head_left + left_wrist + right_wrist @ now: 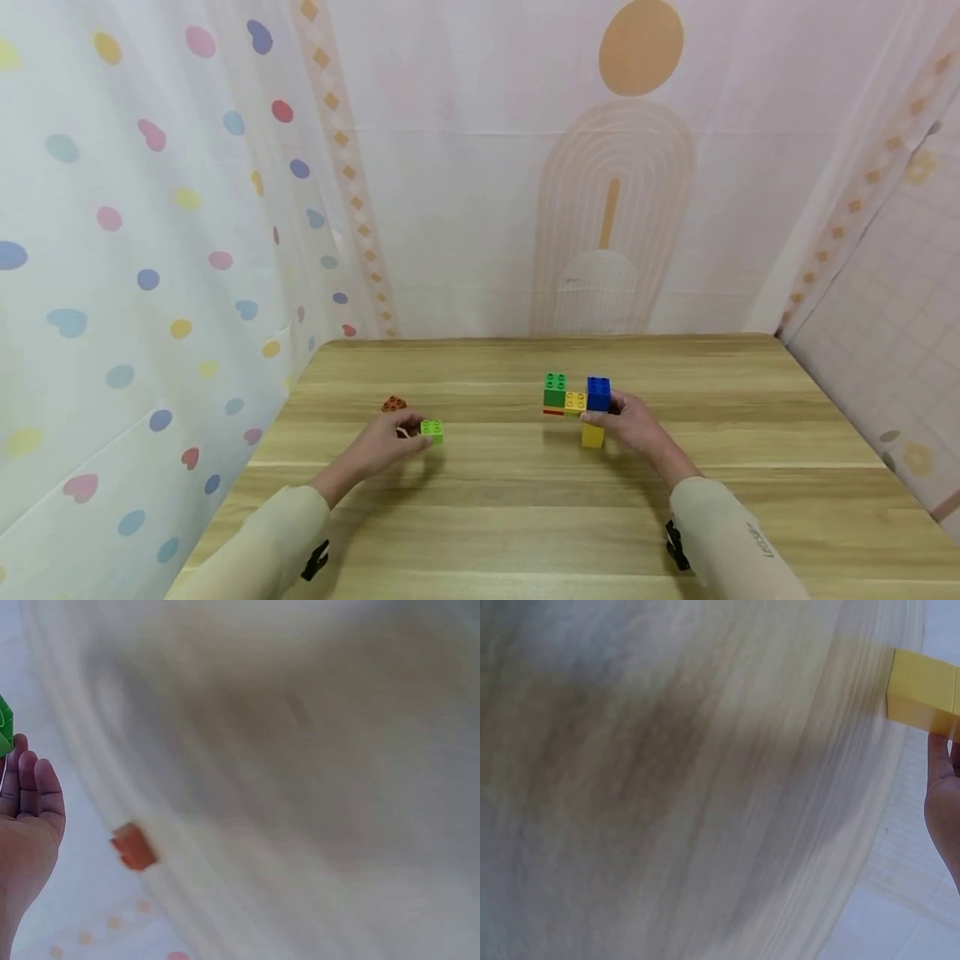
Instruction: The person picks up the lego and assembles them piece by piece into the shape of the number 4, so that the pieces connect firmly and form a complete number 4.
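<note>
My left hand (pixel 387 442) pinches a light green toy building block (pixel 432 430) between thumb and fingers, just above the table. In the left wrist view that green block (pixel 5 727) shows only at the edge, beside the fingers. My right hand (pixel 633 423) grips a joined block structure by its right side. It has a dark green block (pixel 555 390) on the left, a yellow block (pixel 575 402) in the middle and a blue block (pixel 598 393) on the right. Below the blue one hangs a yellow block (pixel 592 436), also visible in the right wrist view as a yellow block (pixel 922 686).
An orange-brown block (pixel 393 404) lies on the wooden table (pixel 495 517) just behind my left hand. Behind the table's far edge hangs a patterned curtain (pixel 465 208), and a dotted curtain (pixel 150 333) runs along the left side.
</note>
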The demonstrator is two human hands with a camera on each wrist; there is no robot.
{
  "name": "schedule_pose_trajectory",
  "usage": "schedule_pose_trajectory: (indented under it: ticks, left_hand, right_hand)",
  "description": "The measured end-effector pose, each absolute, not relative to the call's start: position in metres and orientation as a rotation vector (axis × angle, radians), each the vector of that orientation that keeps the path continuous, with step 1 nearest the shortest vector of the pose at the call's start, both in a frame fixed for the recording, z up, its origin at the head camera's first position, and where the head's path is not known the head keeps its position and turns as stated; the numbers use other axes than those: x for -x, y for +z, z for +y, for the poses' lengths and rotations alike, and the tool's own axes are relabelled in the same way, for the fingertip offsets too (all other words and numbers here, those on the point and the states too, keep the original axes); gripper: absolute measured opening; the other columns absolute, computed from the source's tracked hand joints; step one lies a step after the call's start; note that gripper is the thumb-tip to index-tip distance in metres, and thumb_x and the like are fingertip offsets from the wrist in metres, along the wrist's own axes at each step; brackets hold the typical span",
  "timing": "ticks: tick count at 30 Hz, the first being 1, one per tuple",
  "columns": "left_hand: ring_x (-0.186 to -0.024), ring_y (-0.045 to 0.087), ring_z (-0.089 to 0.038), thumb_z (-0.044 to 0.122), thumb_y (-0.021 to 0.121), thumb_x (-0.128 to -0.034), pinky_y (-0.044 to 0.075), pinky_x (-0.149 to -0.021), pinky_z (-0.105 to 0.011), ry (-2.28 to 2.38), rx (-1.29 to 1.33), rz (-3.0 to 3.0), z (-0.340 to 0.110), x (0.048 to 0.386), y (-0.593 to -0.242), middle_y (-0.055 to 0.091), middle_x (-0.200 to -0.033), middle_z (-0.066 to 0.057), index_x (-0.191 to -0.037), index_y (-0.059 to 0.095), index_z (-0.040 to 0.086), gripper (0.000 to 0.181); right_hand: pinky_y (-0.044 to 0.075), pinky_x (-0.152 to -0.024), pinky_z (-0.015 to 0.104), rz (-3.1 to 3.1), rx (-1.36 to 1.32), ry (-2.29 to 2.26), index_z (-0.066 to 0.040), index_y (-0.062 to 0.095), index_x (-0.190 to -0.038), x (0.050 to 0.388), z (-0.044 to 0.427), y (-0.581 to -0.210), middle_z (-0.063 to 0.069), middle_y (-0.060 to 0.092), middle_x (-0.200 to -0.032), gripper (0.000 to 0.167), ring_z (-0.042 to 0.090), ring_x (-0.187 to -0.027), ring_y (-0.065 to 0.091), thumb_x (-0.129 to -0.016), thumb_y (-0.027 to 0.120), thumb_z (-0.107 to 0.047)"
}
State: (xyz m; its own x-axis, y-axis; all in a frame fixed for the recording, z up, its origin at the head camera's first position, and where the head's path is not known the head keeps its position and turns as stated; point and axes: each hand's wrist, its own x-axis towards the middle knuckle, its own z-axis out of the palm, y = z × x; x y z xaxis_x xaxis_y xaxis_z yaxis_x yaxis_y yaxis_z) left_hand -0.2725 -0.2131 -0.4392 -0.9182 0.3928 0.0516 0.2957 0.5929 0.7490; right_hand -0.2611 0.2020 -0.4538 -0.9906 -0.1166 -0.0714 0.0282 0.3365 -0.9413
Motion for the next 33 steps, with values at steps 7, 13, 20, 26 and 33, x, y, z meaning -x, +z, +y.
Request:
schedule_pose_trajectory:
  ticks: [7, 13, 20, 26, 33]
  left_hand:
    - [-0.085, 0.059, -0.021, 0.028, 0.073, -0.0921, 0.053, -0.071, -0.036, 1.361, -0.630, 2.660, -0.177, 0.292, -0.401, 0.063, -0.099, -0.006, -0.120, 0.068, 0.006, 0.035]
    - [-0.090, 0.060, -0.021, 0.031, 0.075, -0.0900, 0.052, -0.073, -0.036, 1.364, -0.622, 2.687, -0.139, 0.302, -0.378, 0.063, -0.106, -0.005, -0.125, 0.068, 0.011, 0.041]
    - [-0.096, 0.060, -0.020, 0.039, 0.075, -0.0889, 0.052, -0.077, -0.036, 1.360, -0.614, 2.700, -0.100, 0.311, -0.363, 0.063, -0.111, -0.003, -0.129, 0.066, 0.014, 0.048]
    - [-0.095, 0.058, -0.021, 0.035, 0.074, -0.0906, 0.052, -0.075, -0.035, 1.421, -0.664, 2.621, -0.073, 0.319, -0.358, 0.063, -0.108, -0.003, -0.127, 0.067, 0.011, 0.044]
    - [-0.094, 0.057, -0.021, 0.033, 0.074, -0.0907, 0.050, -0.074, -0.033, 1.460, -0.711, 2.560, -0.045, 0.323, -0.357, 0.064, -0.105, -0.004, -0.124, 0.068, 0.008, 0.042]
  right_hand:
    - [0.042, -0.101, 0.048, 2.470, 0.076, -1.731, 0.000, 0.055, -0.136, 0.266, 0.203, -0.448, 0.016, 0.061, -0.127, 0.061, 0.028, -0.114, 0.057, -0.091, 0.073, -0.038]
    - [0.042, -0.101, 0.049, 2.450, 0.060, -1.742, 0.000, 0.056, -0.135, 0.264, 0.204, -0.451, 0.016, 0.062, -0.127, 0.061, 0.029, -0.115, 0.057, -0.090, 0.074, -0.036]
    - [0.042, -0.101, 0.049, 2.440, 0.082, -1.740, 0.001, 0.054, -0.136, 0.262, 0.202, -0.449, 0.018, 0.060, -0.128, 0.061, 0.030, -0.116, 0.056, -0.092, 0.073, -0.036]
    - [0.044, -0.100, 0.047, 2.442, 0.104, -1.747, 0.001, 0.055, -0.136, 0.261, 0.199, -0.449, 0.016, 0.061, -0.127, 0.057, 0.027, -0.113, 0.057, -0.093, 0.072, -0.032]
    - [0.044, -0.099, 0.047, 2.439, 0.117, -1.761, 0.001, 0.055, -0.135, 0.262, 0.199, -0.450, 0.015, 0.062, -0.126, 0.056, 0.026, -0.111, 0.057, -0.093, 0.071, -0.032]
